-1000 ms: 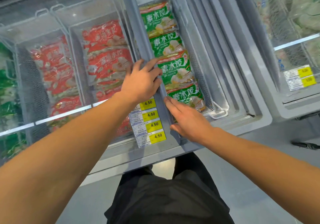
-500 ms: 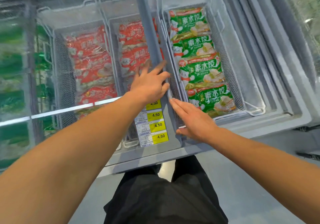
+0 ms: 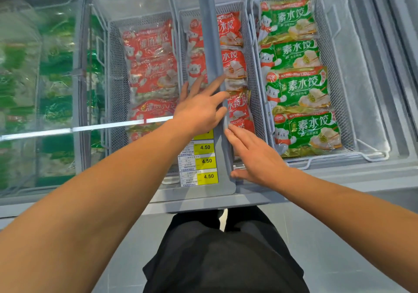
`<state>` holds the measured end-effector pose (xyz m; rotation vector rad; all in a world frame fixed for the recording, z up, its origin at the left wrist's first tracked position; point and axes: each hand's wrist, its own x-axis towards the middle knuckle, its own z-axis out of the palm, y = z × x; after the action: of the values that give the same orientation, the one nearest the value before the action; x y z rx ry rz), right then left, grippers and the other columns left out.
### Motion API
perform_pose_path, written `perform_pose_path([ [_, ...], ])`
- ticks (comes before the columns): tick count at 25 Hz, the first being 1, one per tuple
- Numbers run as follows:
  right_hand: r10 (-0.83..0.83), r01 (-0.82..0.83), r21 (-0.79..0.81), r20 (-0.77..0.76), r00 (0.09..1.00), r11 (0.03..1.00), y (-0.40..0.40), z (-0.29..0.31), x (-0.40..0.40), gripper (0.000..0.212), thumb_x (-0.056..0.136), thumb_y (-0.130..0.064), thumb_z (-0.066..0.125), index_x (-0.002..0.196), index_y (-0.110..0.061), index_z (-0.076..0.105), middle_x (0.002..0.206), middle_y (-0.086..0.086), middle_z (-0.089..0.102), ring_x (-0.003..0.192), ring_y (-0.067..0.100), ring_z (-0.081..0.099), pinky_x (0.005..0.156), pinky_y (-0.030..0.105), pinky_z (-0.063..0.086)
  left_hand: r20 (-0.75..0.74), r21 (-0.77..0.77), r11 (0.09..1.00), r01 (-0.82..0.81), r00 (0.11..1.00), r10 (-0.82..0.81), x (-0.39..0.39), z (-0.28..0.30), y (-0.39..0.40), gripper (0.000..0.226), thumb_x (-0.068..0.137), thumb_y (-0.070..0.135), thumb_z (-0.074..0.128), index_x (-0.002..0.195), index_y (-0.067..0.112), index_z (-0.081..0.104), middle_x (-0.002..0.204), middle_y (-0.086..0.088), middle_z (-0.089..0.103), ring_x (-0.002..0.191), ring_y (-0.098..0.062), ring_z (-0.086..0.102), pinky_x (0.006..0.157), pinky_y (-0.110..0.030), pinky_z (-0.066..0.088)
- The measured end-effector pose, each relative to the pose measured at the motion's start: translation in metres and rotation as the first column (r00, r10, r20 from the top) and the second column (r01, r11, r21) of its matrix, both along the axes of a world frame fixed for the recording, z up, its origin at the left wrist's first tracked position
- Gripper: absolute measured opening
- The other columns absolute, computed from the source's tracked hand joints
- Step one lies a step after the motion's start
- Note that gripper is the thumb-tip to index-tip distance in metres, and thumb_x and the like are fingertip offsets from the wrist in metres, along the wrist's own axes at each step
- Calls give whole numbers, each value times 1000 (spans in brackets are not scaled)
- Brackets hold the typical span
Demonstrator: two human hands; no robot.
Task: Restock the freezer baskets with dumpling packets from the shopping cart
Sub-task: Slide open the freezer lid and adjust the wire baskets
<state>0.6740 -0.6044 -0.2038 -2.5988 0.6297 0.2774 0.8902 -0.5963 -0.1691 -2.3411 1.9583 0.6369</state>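
Grey shop flooring [image 3: 328, 247] runs under a chest freezer [image 3: 339, 179] seen from above, its top partly covered by a sliding glass lid [image 3: 56, 89]. Green dumpling packets [image 3: 300, 89] lie in a row of four, overlapping, in the uncovered wire basket [image 3: 339, 84] on the right. Red dumpling packets [image 3: 235, 66] fill the middle basket, but the lid's grey frame bar [image 3: 212, 44] crosses them and hides a strip of each, and the nearest packets are partly behind the hands. More red packets [image 3: 151, 66] sit in the basket to the left, seen through glass and a bright reflection streak.

A person's left hand [image 3: 199, 111] rests on the lid at the frame bar, fingers [image 3: 214, 84] spread and nearly straight, holding nothing. The right hand [image 3: 255, 157] lies flat with straight fingers, their tips touching the right edge of the bar near its lower end; it grips nothing either. Whether the thumb touches the freezer rim cannot be told.

Yellow price labels [image 3: 207, 161] reading 4.50 are stuck on the glass just left of the bar; the topmost is hidden behind the left wrist. Farther left, green packaging under the glass is blurred and unreadable. Dark clothing [image 3: 221, 258] fills the bottom centre, cut off by the frame edge. No shopping cart is in view.
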Motion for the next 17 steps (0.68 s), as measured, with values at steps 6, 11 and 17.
perform_pose_path([
  [6, 30, -30, 0, 23, 999, 1000, 9, -4, 16, 115, 69, -54, 79, 154, -9, 15, 160, 15, 20, 145, 34, 26, 117, 44, 28, 31, -2, 1000, 8, 1000, -8, 19, -3, 12, 38, 99, 50, 35, 137, 47, 39, 162, 23, 1, 151, -27, -1, 119, -58, 0],
  [11, 57, -55, -47, 30, 998, 997, 21, -3, 37, 115, 68, -57, 79, 154, -10, 18, 158, 15, 26, 143, 34, 31, 115, 43, 30, 41, -20, 999, 26, 999, -25, 45, -3, 28, 41, 99, 50, 36, 139, 48, 39, 162, 21, 4, 151, -27, -1, 119, -57, 2],
  [17, 4, -9, -89, -62, 998, 996, 51, 4, 72, 115, 70, -56, 78, 155, -13, 13, 161, 9, 20, 146, 29, 27, 118, 39, 22, 25, -25, 995, 99, 995, -98, 83, 0, 49, 41, 100, 48, 39, 140, 47, 38, 162, 19, 7, 151, -28, -1, 119, -58, -2],
])
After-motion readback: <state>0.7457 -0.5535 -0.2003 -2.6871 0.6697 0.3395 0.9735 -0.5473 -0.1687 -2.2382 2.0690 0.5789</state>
